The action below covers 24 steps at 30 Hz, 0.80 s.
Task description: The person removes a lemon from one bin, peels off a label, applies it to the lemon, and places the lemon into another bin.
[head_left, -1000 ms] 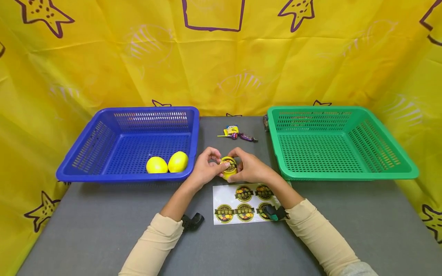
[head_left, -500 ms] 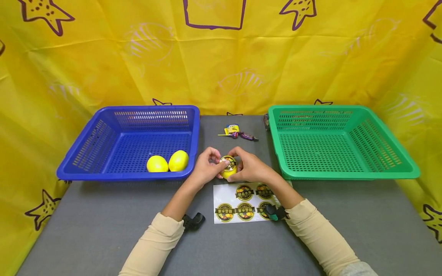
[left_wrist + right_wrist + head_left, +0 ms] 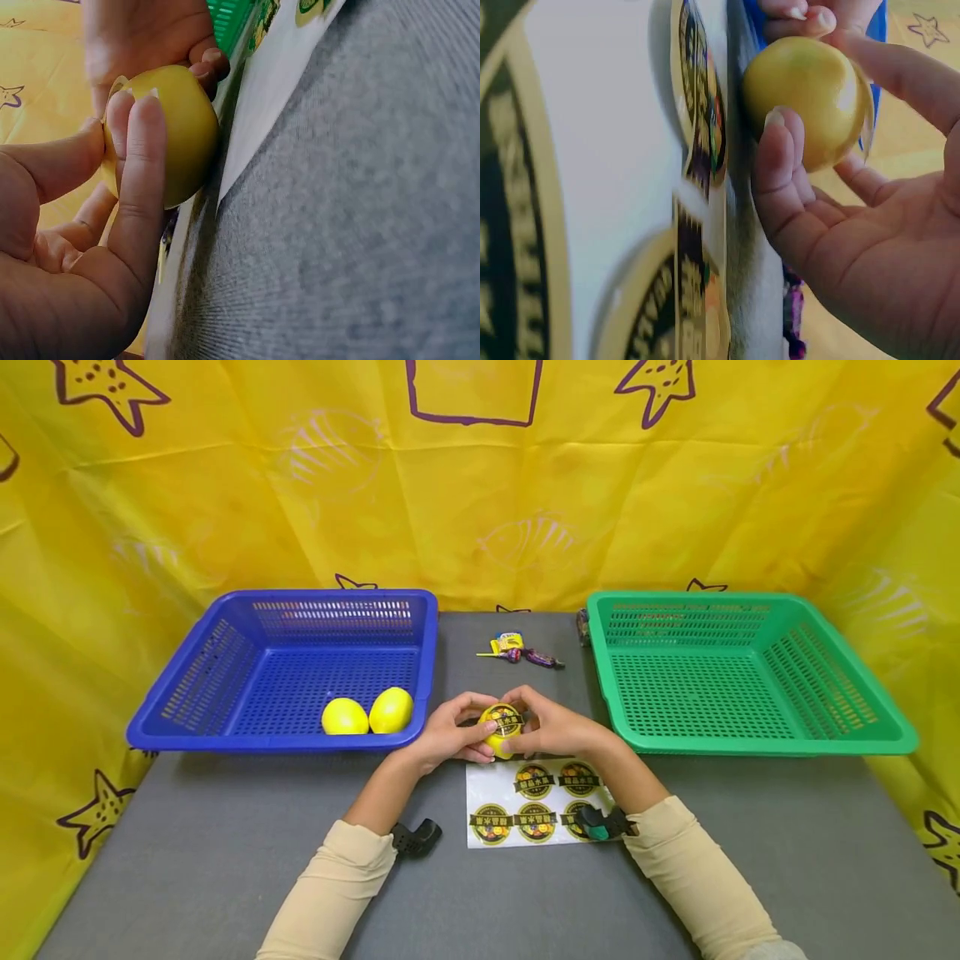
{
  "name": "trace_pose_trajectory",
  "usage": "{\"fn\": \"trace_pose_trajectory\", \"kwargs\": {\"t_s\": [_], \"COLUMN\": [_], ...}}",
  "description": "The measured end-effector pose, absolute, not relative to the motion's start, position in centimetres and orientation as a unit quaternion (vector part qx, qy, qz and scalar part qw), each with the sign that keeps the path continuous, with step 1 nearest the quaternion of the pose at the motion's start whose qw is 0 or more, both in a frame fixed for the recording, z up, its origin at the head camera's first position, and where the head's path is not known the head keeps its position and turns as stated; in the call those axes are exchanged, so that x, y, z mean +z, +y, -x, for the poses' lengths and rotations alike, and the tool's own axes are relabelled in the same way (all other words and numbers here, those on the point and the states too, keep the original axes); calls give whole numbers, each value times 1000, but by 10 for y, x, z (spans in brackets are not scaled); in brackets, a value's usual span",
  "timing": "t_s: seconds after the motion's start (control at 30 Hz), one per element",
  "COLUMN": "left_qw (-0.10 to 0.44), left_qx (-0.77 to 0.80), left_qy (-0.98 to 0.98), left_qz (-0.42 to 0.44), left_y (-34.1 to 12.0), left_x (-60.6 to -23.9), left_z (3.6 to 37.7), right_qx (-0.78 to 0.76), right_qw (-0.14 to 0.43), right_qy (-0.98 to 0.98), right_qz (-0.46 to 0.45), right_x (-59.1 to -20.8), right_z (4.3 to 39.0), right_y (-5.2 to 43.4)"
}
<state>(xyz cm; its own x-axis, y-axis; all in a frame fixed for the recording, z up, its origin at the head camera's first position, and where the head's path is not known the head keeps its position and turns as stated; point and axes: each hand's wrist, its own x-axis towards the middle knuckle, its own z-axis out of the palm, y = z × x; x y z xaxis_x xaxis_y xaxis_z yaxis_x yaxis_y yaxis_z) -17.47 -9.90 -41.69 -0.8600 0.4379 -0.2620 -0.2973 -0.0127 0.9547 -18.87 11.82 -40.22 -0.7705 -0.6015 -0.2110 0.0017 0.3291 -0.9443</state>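
Fingers (image 3: 480, 732) of both hands curl round a lemon (image 3: 501, 729), the left hand (image 3: 448, 741) at its 9 o'clock, the right hand (image 3: 557, 731) at 3, a round sticker (image 3: 505, 721) on top. It sits over the counter (image 3: 225, 860) just beyond the sticker sheet (image 3: 525, 802). At 9 o'clock a blue basket (image 3: 225, 743) holds two lemons (image 3: 367, 713); a green basket (image 3: 750, 745) lies at 3. Candies (image 3: 521, 650) lie at 12.

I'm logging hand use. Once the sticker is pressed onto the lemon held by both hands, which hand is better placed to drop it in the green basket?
Probably the right hand: it already holds the lemon and is on the green basket side; the left hand would cross over.
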Motion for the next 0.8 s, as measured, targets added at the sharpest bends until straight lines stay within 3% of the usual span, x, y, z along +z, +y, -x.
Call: {"fn": "trace_pose_trajectory", "kwargs": {"t_s": [0.33,0.8], "left_qw": [274,264], "left_qx": [672,691], "left_qy": [685,669], "left_qz": [-73,-66], "left_y": [-105,-108], "left_x": [-414,-424], "left_z": [175,177], "right_qx": [-571,-685], "right_qw": [265,345], "right_qy": [768,639], "right_qz": [120,60], "right_x": [-407,-417], "right_z": [191,201], "right_y": [109,120]}}
